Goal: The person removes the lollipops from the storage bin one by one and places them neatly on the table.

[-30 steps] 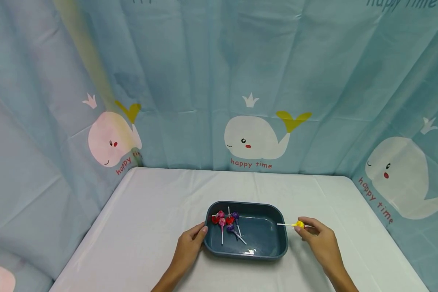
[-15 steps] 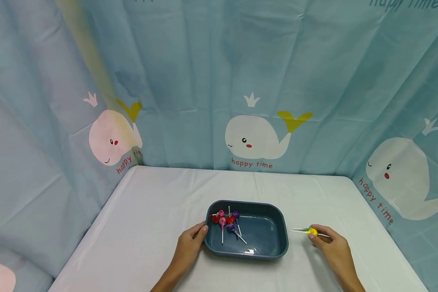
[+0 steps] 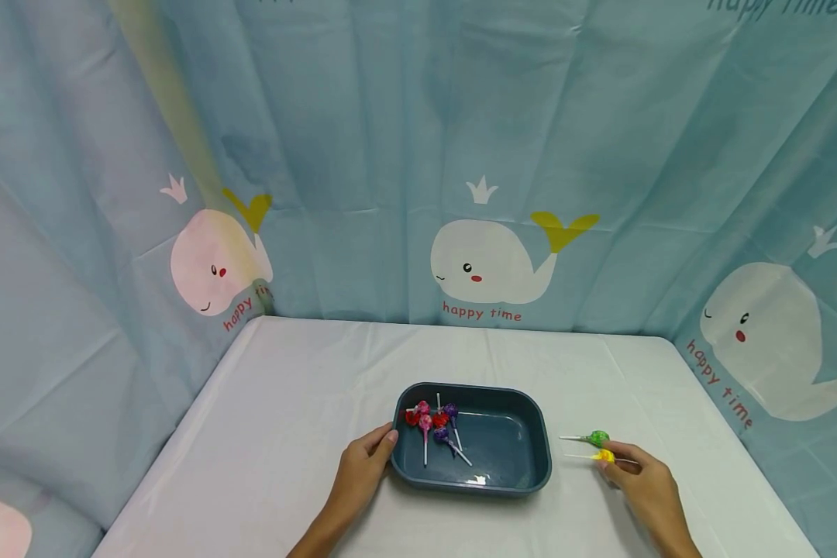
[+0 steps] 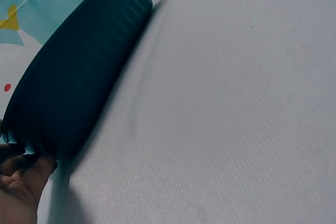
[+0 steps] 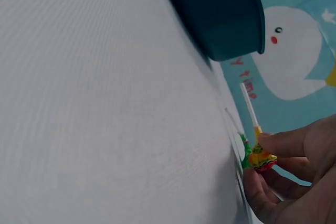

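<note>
A dark blue-grey tray (image 3: 505, 457) sits on the white-covered table. My left hand (image 3: 364, 463) grips its left end, and in the left wrist view the fingers (image 4: 37, 174) bend against its outer wall. Right of the tray, my right hand (image 3: 645, 477) pinches a yellow lollipop (image 3: 604, 456) by its wrapped head, the white stick pointing left. The right wrist view shows this yellow lollipop (image 5: 261, 156) between thumb and fingers, with some red on its wrapper. Just beyond it a green lollipop (image 3: 597, 438) lies on the table, stick also to the left.
Inside the tray's left half lie several lollipops: pink (image 3: 425, 423), red (image 3: 440, 420) and purple (image 3: 441, 435). The white table (image 3: 307, 403) backs onto a blue whale-print curtain (image 3: 363, 256), which also hangs at both sides.
My right hand has moved right and nearer to me, away from the tray, with the yellow lollipop. The green lollipop has come into sight beside it. The left hand and tray stay put.
</note>
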The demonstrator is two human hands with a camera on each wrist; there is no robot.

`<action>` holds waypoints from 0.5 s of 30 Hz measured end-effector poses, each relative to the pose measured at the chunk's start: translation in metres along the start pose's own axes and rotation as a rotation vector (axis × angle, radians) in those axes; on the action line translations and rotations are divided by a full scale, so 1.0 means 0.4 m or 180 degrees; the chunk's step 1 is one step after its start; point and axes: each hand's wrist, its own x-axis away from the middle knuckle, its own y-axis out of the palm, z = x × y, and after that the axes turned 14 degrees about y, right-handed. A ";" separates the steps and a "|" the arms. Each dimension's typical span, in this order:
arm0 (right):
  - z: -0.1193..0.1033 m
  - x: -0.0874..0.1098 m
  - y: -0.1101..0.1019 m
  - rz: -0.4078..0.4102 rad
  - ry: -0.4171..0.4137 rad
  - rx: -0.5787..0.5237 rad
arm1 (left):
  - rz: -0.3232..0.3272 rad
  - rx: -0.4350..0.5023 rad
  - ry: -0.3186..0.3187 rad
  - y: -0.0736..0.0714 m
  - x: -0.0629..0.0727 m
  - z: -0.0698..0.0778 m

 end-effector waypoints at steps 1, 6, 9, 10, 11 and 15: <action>0.002 -0.002 -0.001 -0.0001 0.0007 0.0020 | 0.0002 0.0012 -0.0007 0.000 0.000 0.000; 0.012 -0.012 -0.004 0.0013 -0.0029 0.0094 | -0.0008 0.0030 -0.0033 0.001 -0.002 -0.004; 0.014 -0.014 -0.006 0.0031 -0.0052 0.0140 | -0.0015 0.0014 -0.0050 0.001 -0.006 -0.006; 0.014 -0.016 -0.007 0.0022 -0.0051 0.0137 | -0.0013 -0.0001 -0.0054 0.001 -0.006 -0.005; 0.014 -0.017 -0.007 0.0020 -0.0050 0.0133 | -0.0011 -0.0018 -0.0054 0.001 -0.007 -0.006; 0.016 -0.019 -0.009 0.0044 -0.0050 0.0153 | -0.0010 -0.0075 -0.0052 0.000 -0.007 -0.006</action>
